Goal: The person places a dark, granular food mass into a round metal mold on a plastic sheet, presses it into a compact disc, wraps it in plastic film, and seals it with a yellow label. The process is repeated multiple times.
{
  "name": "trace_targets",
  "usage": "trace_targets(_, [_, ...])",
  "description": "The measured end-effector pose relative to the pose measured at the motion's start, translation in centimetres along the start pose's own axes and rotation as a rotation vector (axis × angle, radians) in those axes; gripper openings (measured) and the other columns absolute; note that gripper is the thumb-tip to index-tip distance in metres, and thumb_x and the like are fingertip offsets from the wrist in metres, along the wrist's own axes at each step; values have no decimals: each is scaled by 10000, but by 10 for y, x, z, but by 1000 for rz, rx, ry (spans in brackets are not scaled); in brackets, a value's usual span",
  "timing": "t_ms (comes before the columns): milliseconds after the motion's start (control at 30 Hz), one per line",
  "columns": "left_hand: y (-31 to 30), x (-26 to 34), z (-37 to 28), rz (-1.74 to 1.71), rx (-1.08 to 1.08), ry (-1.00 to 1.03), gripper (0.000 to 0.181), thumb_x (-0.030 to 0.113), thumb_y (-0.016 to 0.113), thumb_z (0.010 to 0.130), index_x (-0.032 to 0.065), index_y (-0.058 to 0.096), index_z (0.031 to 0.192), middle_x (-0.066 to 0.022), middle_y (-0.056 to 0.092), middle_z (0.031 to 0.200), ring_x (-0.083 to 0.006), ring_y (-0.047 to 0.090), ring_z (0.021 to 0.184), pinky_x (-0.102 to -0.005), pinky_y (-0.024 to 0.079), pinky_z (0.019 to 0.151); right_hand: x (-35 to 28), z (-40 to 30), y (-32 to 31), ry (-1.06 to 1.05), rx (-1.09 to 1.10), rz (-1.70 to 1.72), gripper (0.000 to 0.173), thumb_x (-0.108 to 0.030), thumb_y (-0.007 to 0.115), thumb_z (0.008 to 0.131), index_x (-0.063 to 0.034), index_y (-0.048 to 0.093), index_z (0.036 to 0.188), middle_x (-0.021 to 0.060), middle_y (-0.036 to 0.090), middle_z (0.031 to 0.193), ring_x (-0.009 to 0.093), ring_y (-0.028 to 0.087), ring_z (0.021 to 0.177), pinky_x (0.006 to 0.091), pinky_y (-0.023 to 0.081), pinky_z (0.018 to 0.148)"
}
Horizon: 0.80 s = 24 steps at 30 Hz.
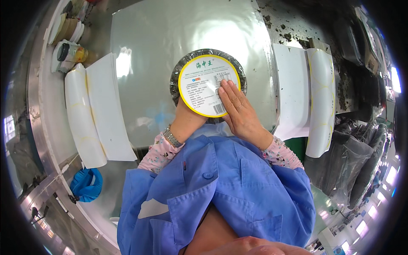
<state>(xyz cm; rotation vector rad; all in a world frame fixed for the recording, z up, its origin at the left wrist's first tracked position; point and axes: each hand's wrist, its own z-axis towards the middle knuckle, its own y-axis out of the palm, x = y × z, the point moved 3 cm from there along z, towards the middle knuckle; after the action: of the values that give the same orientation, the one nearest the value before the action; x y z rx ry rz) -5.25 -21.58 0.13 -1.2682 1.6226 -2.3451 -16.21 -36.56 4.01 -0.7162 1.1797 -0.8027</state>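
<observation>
A round dark package in clear plastic wrap (pixel 174 75) is held up in front of my chest. On its upper face lies a round white label with a yellow rim (pixel 199 91), bearing green and black print and a barcode. My left hand (pixel 191 115) supports the package from below on the near left side; its fingers are hidden underneath. Laid flat across the label's right part is my right hand (pixel 240 110), fingers extended and almost together, with a ring on one. A metal-band watch (pixel 172 135) circles my left wrist.
Beneath the package is a smooth shiny work surface (pixel 149 41). Curled label sheets (pixel 84 116) lie left, and more curled sheets (pixel 320 102) right. A jar (pixel 71 53) and tape rolls (pixel 67 30) stand far left. Dark scraps (pixel 287 36) litter the back right, above plastic-wrapped dark packs (pixel 347 156).
</observation>
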Motion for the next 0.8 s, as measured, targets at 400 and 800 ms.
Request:
trace_targets(400, [-13, 10, 18, -249, -66, -118, 504, 310, 668, 962, 88, 578, 1405, -89, 653, 1378, -253, 574, 1313, -434, 377, 1165, -17, 15, -27, 94, -283, -103, 846, -404, 702, 914, 43, 376, 1554, 218, 376, 1625, 371, 363, 1512, 540, 288, 1220])
trace_targets(800, [-36, 5, 17, -348, 20, 109, 584, 303, 744, 883, 60, 581, 1388, -151, 576, 1456, -373, 440, 1438, -555, 275, 1213, 20, 81, 15, 87, -45, 115, 637, -433, 351, 1118, -6, 348, 1591, 203, 322, 1663, 345, 271, 1558, 478, 183, 1274])
